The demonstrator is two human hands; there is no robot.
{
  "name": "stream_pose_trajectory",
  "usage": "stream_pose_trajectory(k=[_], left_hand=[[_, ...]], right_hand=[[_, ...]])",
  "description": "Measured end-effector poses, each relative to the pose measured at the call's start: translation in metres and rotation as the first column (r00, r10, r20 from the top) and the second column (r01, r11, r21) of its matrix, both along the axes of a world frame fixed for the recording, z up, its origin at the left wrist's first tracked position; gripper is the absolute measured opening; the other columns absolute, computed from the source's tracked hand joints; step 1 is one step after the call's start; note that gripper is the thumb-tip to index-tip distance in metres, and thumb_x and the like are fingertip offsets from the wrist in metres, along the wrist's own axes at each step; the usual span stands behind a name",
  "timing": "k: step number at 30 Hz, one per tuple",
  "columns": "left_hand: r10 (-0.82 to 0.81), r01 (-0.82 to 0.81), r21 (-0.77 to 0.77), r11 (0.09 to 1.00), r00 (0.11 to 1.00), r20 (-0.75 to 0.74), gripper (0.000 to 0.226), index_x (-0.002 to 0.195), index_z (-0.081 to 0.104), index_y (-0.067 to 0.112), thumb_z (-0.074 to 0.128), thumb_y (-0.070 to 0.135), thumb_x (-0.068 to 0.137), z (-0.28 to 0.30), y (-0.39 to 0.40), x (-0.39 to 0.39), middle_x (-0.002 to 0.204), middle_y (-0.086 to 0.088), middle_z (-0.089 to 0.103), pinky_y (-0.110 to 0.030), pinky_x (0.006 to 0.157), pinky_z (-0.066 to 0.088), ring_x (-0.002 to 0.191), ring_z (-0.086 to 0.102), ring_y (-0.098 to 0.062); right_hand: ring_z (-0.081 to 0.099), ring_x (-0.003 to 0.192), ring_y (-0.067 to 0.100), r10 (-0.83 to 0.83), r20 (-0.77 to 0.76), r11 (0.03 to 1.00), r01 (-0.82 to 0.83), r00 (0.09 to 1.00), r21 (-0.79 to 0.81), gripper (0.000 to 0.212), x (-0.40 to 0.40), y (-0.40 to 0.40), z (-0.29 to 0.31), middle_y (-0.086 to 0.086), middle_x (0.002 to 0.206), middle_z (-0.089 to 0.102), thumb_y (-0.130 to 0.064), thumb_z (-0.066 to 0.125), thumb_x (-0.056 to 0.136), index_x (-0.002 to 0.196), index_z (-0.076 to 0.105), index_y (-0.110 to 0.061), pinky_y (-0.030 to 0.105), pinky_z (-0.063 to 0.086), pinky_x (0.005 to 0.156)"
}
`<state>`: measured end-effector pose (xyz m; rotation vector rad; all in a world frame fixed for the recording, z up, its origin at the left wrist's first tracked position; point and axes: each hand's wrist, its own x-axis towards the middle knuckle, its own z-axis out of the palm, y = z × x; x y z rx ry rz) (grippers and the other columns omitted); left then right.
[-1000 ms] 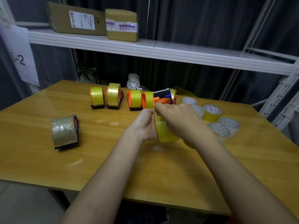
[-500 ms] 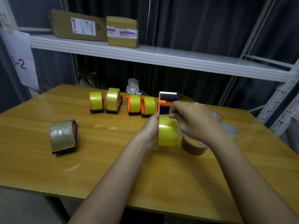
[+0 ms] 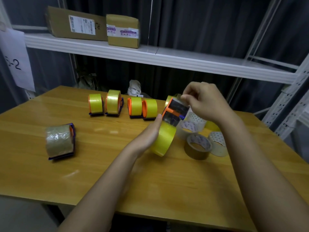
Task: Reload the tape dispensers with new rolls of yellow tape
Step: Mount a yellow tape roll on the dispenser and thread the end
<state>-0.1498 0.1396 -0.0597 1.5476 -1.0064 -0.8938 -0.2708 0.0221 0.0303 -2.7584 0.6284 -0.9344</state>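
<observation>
Yellow translucent packing tape, a fat new roll (image 3: pixel 163 141), is held just above the glossy wooden table (image 3: pixel 117 181), already seated in an orange-and-purple plastic hand dispenser (image 3: pixel 175 111) that is tilted so its black roller and cutter end face the person. The left hand (image 3: pixel 147 136) lies along the roll's near side with its fingers fairly straight and close together, the fingertips reaching the dispenser's orange frame; it looks to be bracing the pair so the roll cannot spin or slip off its hub. The right hand (image 3: pixel 205 102) comes in from above with thumb and forefinger pinching at the top edge of the dispenser, probably on the loose end of the film, though the strip itself is too clear to make out. That grip would suit drawing the tape over the roller toward the serrated blade, which I judge to be the step in hand. Behind, four finished dispensers loaded with yellow tape (image 3: pixel 122 104) stand in a row along the far side of the table, set aside out of the working space. A dispenser carrying a brownish, crinkled roll (image 3: pixel 59 142) sits alone at the left, well apart from the row, and seems not yet reloaded. Loose rolls wait near the right hand: a brown roll lying flat (image 3: pixel 198 147) and several clear rolls with white printed cores (image 3: pixel 217 144), some partly hidden by the right wrist. On the white metal shelf (image 3: pixel 167 59) above stand two taped cardboard parcels (image 3: pixel 93 25).
</observation>
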Motion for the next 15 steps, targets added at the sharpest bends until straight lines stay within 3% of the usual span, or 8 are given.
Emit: stream_pose_trajectory(k=[3, 6, 11, 15], left_hand=[[-0.008, 0.008, 0.079, 0.997, 1.0, 0.008, 0.049, 0.132, 0.04, 0.019, 0.043, 0.051, 0.094, 0.0, 0.005, 0.004, 0.129, 0.004, 0.048, -0.025, 0.087, 0.035, 0.111, 0.048, -0.012], [0.042, -0.038, 0.094, 0.995, 0.998, -0.036, 0.034, 0.117, 0.044, 0.019, 0.053, 0.042, 0.093, -0.002, 0.002, 0.009, 0.11, 0.0, 0.056, -0.024, 0.068, 0.041, 0.09, 0.054, -0.008], [0.097, -0.093, 0.083, 0.992, 0.994, -0.046, 0.048, 0.122, 0.05, 0.013, 0.056, 0.048, 0.09, -0.003, -0.001, 0.016, 0.118, -0.008, 0.06, -0.034, 0.086, 0.044, 0.104, 0.058, -0.021], [0.101, -0.098, 0.091, 0.991, 0.995, -0.022, 0.044, 0.122, 0.047, 0.014, 0.054, 0.045, 0.091, -0.004, 0.002, 0.013, 0.115, -0.005, 0.058, -0.034, 0.083, 0.044, 0.101, 0.057, -0.02]], right_hand=[[0.058, 0.07, 0.009, -0.035, 0.012, 0.998, 0.034, 0.999, 0.05, 0.008, -0.006, 0.0, -0.007, -0.009, 0.075, 0.062, -0.025, 0.062, 0.092, 0.087, 0.065, -0.021, 0.031, 0.049, 0.063], [0.059, 0.069, 0.009, -0.059, 0.035, 0.989, 0.054, 0.998, 0.136, 0.01, -0.01, 0.004, -0.011, -0.008, 0.073, 0.063, -0.026, 0.063, 0.092, 0.083, 0.066, -0.022, 0.03, 0.05, 0.062], [0.064, 0.075, 0.024, -0.122, 0.094, 0.94, 0.085, 0.988, 0.331, 0.015, -0.012, 0.005, -0.02, 0.008, 0.075, 0.068, -0.022, 0.064, 0.091, 0.078, 0.068, -0.014, 0.037, 0.052, 0.067], [0.062, 0.071, 0.012, -0.144, 0.13, 0.891, 0.071, 0.981, 0.448, 0.017, -0.013, 0.0, -0.021, -0.001, 0.069, 0.066, -0.018, 0.066, 0.089, 0.075, 0.069, -0.011, 0.029, 0.05, 0.067]])
